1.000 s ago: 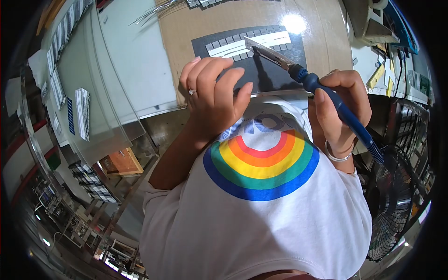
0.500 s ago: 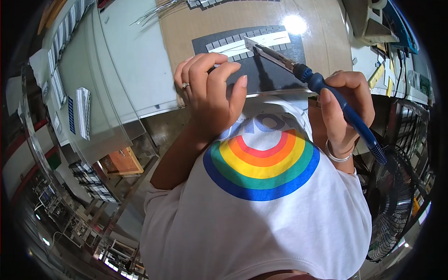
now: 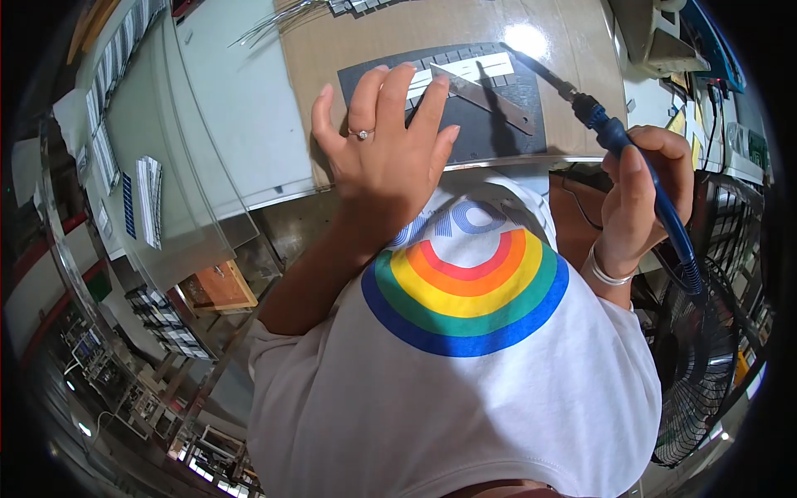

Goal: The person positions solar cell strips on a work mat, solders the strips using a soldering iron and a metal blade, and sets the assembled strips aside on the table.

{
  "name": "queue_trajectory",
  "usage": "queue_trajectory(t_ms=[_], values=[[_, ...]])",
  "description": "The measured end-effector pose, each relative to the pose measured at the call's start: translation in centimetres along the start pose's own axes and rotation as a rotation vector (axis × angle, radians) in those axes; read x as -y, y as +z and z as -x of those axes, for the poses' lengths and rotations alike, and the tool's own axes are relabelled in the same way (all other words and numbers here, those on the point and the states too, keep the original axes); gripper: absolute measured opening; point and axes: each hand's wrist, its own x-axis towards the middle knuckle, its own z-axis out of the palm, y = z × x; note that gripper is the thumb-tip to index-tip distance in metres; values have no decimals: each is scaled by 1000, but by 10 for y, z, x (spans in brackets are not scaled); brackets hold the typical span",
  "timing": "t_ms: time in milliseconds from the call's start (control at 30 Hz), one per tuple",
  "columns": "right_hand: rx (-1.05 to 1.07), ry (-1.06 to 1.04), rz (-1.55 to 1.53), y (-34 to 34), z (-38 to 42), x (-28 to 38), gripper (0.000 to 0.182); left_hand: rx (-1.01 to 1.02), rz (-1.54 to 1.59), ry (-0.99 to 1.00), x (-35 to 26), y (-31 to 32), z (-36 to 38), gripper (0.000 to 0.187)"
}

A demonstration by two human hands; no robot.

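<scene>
My left hand has its fingers spread over the dark mat, covering the left part of a white strip edged with small grey tiles. Its index fingertip touches or nearly touches the upper end of a flat metal blade, which lies slanted across strip and mat. In my right hand is a blue soldering iron, gripped by its handle. The iron's dark tip points up and left, beyond the right end of the strip and apart from it.
Thin wires lie at the top beside another tiled strip. A clear sheet and striped strips are at the left. A grey device stands at the upper right, a black fan at the lower right.
The iron has moved right and away from the blade, which now lies in full view on the mat. My left hand has spread and shifted onto the strip. My right hand has moved slightly right.
</scene>
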Motion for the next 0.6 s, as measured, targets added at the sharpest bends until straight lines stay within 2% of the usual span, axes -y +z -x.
queue_trajectory(t_ms=[100, 267, 400, 600], values=[[-65, -36, 59, -7, -4, -4, 24, 71, -30, 16, -1, -6, -3, 47], [-128, -94, 33, -8, -6, -1, 23, 18, 47, 7, 3, -14, -10, 47], [-127, -91, -2, -11, -6, -2, 23, -36, 124, -84, 4, -20, -9, 44], [-130, -77, -32, -11, -7, -5, 23, 29, 139, -53, 5, -13, -1, 40]])
